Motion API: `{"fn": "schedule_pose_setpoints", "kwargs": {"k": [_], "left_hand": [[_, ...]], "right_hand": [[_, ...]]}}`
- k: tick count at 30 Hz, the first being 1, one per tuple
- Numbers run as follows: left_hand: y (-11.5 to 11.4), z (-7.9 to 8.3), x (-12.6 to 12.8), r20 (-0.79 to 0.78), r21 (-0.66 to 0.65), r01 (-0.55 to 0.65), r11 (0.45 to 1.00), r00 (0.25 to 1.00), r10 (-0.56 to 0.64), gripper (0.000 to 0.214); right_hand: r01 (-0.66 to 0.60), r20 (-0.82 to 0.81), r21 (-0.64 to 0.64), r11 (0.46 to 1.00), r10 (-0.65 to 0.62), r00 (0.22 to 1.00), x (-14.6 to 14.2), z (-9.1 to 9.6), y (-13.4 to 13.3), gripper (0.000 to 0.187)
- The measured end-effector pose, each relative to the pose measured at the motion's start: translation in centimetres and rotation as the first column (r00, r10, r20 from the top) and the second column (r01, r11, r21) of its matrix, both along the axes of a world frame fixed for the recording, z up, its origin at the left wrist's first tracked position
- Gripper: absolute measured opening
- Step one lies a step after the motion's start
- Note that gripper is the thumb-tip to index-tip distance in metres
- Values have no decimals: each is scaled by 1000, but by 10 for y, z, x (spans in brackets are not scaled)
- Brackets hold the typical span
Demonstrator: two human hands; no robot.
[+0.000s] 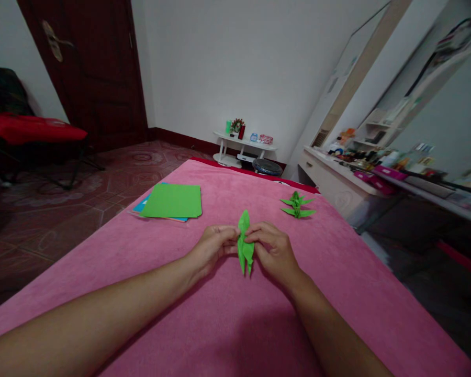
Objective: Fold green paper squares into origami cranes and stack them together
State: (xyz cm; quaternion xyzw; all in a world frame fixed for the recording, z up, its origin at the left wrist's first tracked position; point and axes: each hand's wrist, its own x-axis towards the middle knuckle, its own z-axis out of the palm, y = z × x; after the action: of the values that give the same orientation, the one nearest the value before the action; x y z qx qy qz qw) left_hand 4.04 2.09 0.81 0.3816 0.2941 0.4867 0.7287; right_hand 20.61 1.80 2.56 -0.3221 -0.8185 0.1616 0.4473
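A folded green paper piece (pixel 245 250), long and narrow with two points at its lower end, is held just over the pink cloth. My left hand (pixel 219 242) pinches its left edge between thumb and fingers. From the other side, my right hand (pixel 273 246) grips its right edge with thumb and forefinger. To the right, beyond my hands, lie green origami pieces (pixel 297 204) with spread pointed tips. At the left rests a stack of square paper (pixel 173 200), green on top, with blue and orange edges showing underneath.
The pink cloth (pixel 204 319) covers the surface under my hands. Beyond its far edge stands a low white shelf (pixel 245 140) with small items. A cluttered dressing table (pixel 337 175) is on the right, a chair with a red cover (pixel 31 128) on the left, near a dark door (pixel 90 63).
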Motion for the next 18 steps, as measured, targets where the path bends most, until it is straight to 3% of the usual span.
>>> {"fn": "schedule_pose_setpoints", "kwargs": {"k": [6,11,15,18], "left_hand": [[0,-2,0,-37,-9,5,1000,999,-6,34],[2,-2,-1,-127,64,-30,998,991,38,33],[4,4,-2,-176,135,-60,989,981,84,31],[5,7,-2,-171,161,-56,985,982,83,32]], "right_hand": [[-21,32,58,998,20,999,1,-2,0,34],[-9,-15,-5,1000,9,1000,-2,-1,-4,37],[58,-250,-248,967,-121,960,-3,-3,-3,26],[-38,-373,-531,847,-193,907,3,-8,1,8]]}}
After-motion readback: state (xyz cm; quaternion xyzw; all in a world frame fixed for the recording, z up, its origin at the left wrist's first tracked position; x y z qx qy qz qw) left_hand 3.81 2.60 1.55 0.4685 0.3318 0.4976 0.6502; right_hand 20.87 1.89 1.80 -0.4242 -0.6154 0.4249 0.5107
